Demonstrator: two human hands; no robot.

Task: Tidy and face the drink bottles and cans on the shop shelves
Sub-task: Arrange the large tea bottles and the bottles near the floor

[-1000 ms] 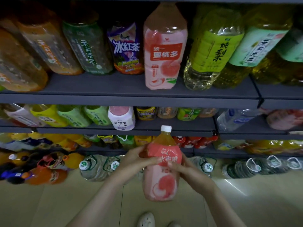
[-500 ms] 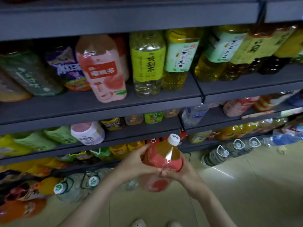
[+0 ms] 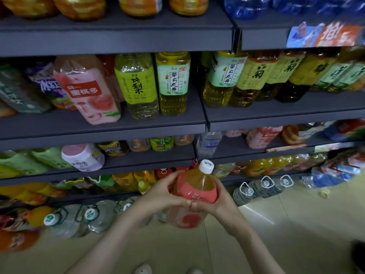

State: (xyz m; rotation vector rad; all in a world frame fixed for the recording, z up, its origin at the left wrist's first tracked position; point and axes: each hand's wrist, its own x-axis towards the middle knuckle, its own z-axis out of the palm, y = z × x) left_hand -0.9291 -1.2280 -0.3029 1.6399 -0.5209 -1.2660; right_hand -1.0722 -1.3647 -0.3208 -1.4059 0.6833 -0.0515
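A large peach drink bottle (image 3: 197, 186) with a pink label and white cap is held in front of the shelves, cap tilted up toward them. My left hand (image 3: 160, 194) grips its left side and my right hand (image 3: 217, 200) grips its right side, fingertips meeting over the label. On the shelf above stands a similar pink peach bottle (image 3: 88, 91), leaning left. Beside it stand a green pear-drink bottle (image 3: 138, 86) and a jasmine tea bottle (image 3: 172, 82), both upright with labels forward.
Dark shelf boards (image 3: 102, 129) run across the view, with a divider post (image 3: 205, 123) right of the tea bottle. More tea bottles (image 3: 256, 76) fill the right bay. Water jugs (image 3: 262, 186) lie on the lowest level. Tiled floor (image 3: 296, 234) lies below.
The view has swung up and right, bringing a higher shelf into sight. The bottle has tipped so its top faces me more, and both hands have stayed on it.
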